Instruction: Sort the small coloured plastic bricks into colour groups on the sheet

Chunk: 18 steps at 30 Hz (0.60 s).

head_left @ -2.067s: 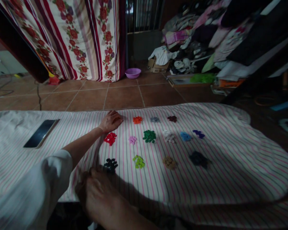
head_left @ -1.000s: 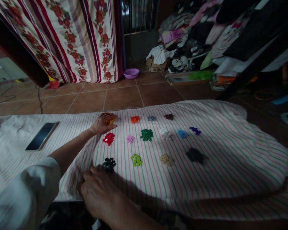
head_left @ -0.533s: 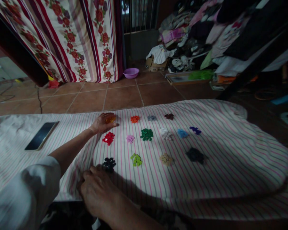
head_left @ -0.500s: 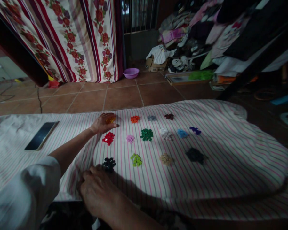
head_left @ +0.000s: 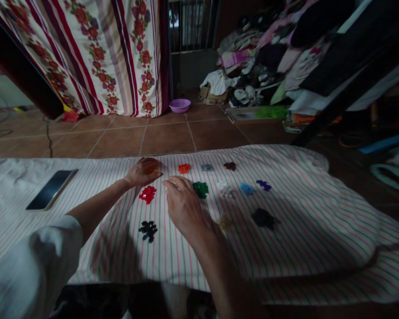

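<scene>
My left hand [head_left: 142,173] rests at the far edge of the striped cloth [head_left: 173,261], fingers and thumb apart around a pile of amber-yellow pieces [head_left: 152,167], partly covering it. Over the middle of the cloth is my right hand [head_left: 185,201], its fingers bent and close together, pointing toward my left hand. Whether anything is between its fingertips is hidden. Beside the two hands lie piles of small red pieces [head_left: 148,194], green pieces [head_left: 201,189] and orange pieces [head_left: 184,168]. A black pile [head_left: 148,230] sits nearer to me. The pink and lime piles are hidden by my right hand and forearm.
Grey [head_left: 206,167], brown [head_left: 230,165], white [head_left: 226,189], light blue [head_left: 247,188], dark blue [head_left: 264,185], tan [head_left: 224,222] and dark [head_left: 264,218] piles spread rightward. A phone [head_left: 51,189] lies at left. Beyond are a purple basin [head_left: 180,105] and heaped clothes.
My right hand has moved from beside the black pile forward and right to the middle of the cloth. My left hand stays at the amber-yellow pile. The view has shifted slightly.
</scene>
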Motion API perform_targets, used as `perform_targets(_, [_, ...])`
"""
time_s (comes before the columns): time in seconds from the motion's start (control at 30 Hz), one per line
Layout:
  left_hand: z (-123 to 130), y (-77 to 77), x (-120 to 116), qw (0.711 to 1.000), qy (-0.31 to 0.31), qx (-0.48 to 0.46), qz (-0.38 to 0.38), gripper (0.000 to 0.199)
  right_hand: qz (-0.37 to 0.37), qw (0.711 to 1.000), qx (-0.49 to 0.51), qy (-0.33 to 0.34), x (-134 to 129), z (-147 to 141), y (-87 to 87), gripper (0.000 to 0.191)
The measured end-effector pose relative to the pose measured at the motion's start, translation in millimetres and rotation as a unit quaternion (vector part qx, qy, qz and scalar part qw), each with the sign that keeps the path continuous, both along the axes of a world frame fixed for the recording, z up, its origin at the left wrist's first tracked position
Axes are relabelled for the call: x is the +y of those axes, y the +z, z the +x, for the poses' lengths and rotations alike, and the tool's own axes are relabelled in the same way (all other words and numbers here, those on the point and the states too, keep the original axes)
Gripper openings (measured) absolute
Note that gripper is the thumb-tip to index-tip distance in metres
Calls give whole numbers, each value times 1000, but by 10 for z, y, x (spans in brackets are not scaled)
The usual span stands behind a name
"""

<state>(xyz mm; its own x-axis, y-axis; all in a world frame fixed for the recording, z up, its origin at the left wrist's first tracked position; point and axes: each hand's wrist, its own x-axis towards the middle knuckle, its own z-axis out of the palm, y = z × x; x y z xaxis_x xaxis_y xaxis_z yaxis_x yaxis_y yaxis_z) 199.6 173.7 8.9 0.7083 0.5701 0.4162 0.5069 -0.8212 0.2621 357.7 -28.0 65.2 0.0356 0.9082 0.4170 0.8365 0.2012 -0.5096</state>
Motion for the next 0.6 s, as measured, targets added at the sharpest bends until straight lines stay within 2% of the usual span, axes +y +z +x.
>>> perform_targets(0.1, [40,45,29,999,-34,17,6,32,-15,998,-29,-59,-4,131,-106,36])
perform_targets(0.17, [55,52,64,999,-35,16,6,30,-20,997,-40,-62,-40,144,-136,37])
perform_targets(0.4, [90,55,101,1000,12,5,-27,30,-42,997,-55,24,-194,-36,-88,29])
perform_targets(0.5, [97,95,63,999,23,3,-43,29,-27,997,-42,57,-202,-57,-67,27])
perform_targets(0.6, [96,132,31,998,33,7,-50,29,-5,998,-16,60,-181,-33,-50,27])
